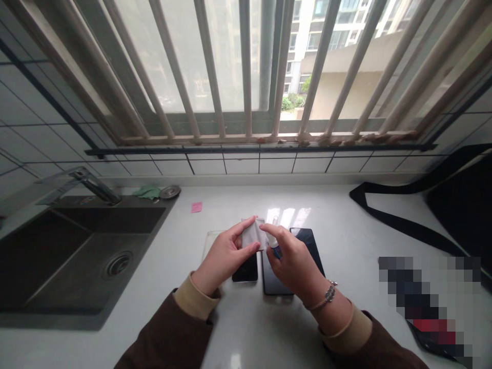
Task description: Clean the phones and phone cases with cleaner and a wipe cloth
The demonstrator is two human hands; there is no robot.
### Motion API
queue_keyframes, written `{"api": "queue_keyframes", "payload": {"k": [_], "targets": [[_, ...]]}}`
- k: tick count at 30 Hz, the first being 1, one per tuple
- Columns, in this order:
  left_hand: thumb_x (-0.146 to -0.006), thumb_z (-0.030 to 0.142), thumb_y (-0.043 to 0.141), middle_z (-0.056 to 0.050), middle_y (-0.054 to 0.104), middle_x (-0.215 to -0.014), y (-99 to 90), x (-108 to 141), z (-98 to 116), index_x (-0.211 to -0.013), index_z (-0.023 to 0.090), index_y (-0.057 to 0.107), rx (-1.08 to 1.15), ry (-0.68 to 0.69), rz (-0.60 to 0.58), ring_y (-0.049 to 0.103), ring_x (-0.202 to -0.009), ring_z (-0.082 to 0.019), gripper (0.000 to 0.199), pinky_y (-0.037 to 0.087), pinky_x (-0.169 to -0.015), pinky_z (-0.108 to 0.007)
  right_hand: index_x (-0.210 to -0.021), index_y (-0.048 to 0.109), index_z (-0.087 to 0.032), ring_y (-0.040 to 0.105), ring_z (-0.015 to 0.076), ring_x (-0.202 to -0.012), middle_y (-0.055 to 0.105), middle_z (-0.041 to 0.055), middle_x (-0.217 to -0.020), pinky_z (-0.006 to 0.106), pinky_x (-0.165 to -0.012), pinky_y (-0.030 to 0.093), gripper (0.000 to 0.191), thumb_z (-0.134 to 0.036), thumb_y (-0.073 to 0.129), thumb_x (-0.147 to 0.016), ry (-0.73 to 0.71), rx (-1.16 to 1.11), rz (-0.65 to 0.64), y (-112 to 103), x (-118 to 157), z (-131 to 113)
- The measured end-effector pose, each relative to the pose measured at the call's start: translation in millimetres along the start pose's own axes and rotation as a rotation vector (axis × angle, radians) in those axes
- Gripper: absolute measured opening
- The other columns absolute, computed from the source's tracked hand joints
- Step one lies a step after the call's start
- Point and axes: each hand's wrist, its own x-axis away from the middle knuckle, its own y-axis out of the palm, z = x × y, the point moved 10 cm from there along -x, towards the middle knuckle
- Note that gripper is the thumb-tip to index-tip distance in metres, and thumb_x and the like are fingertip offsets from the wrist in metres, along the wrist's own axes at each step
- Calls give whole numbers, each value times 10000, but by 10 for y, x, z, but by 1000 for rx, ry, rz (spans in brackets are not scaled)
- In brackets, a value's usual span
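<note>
Above the white tabletop (pixel 346 230), left hand (pixel 223 256) and right hand (pixel 294 261) both pinch a small wipe (pixel 251 234); two phones (pixel 277 279) lie beneath.

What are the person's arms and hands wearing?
Both arms wear dark brown sleeves with tan ribbed cuffs showing underneath at the wrists. The right hand has a beaded silver bracelet on its wrist. The left hand wears nothing. Both hands are bare, without gloves.
</note>
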Motion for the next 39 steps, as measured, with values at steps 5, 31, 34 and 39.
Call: {"api": "queue_keyframes", "payload": {"k": [5, 31, 34, 39], "targets": [[-870, 353, 839, -137, 611, -1551, -30, -9, 9, -1511, 228, 617, -26, 11, 25, 635, -1357, -333, 689, 472, -1197, -522, -1503, 470, -312, 731, 267, -1118, 693, 105, -1320, 424, -976, 628, 637, -42, 549, -931, -4, -41, -28, 37, 4, -6], [-1028, 354, 615, -88, 596, -1574, -96, 20, 111, -1611, 294, 497, -321, 106, 79, 708, -1240, -277, 597, 610, -979, -367, -1112, 584, -274, 403, 48, -433, 551, -90, -712, 165, -430, 403, 341, -572, 693, -984, 805, -1563, -78, 474, 131, 295], [-1026, 354, 616, -87, 596, -1573, -137, 10, 119, -1581, 274, 543, -344, 114, 111, 620, -1388, -281, 566, 512, -1151, -410, -1044, 599, -262, 335, 48, -406, 472, -110, -632, 169, -410, 370, 351, -590, 701, -969, 819, -1631, -137, 503, 145, 260], [-993, 391, 675, -100, 603, -1566, -227, -9, 83, -1530, 244, 606, -272, 79, 188, 559, -1455, -294, 562, 377, -1268, -452, -994, 617, -249, 328, 53, -379, 485, -105, -609, 185, -396, 356, 391, -634, 682, -961, 799, -1574, -161, 523, 143, 251]]}}
